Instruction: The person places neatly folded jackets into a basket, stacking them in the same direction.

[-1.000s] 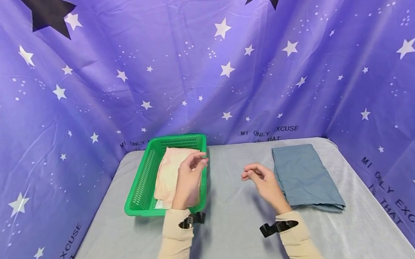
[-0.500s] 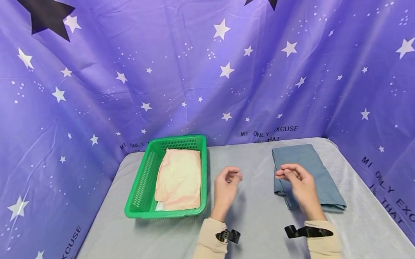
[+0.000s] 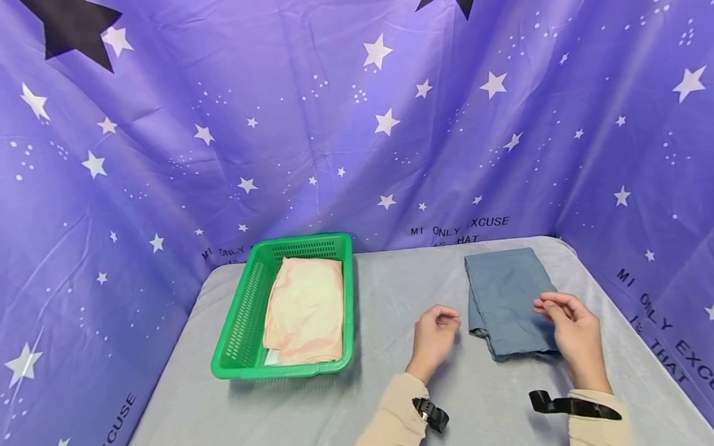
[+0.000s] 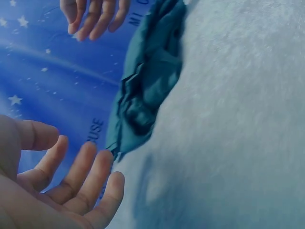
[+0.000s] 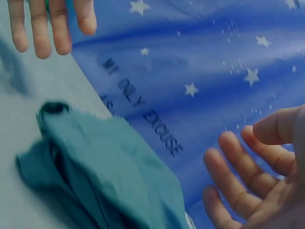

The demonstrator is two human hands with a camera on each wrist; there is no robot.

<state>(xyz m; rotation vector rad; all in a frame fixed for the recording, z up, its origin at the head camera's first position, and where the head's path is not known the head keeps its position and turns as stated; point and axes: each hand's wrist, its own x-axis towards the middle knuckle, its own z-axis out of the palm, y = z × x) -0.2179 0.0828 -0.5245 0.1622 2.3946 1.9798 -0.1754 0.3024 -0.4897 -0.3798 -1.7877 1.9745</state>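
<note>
A folded blue-grey cloth [image 3: 509,302] lies at the right of the table, its layered edge facing left and front. My left hand [image 3: 436,337] hovers just left of it, fingers loosely bent and holding nothing. Over the cloth's front right side hangs my right hand [image 3: 577,333], also empty, hiding that corner in the head view. In the left wrist view the left hand [image 4: 71,181] shows spread, relaxed fingers apart from the cloth [image 4: 147,86]. The right wrist view shows the right hand [image 5: 257,176] with loose fingers beside the cloth [image 5: 109,167].
A green plastic basket [image 3: 224,365] stands at the left of the table, with a folded pale pink cloth [image 3: 307,310] inside. The grey table cover [image 3: 270,423] meets a purple star-printed curtain [image 3: 303,118] at the back and sides.
Both hands have moved right: the left from above the basket to beside the blue-grey cloth, the right from the cloth's left side to over its right side. Basket and cloths stay put.
</note>
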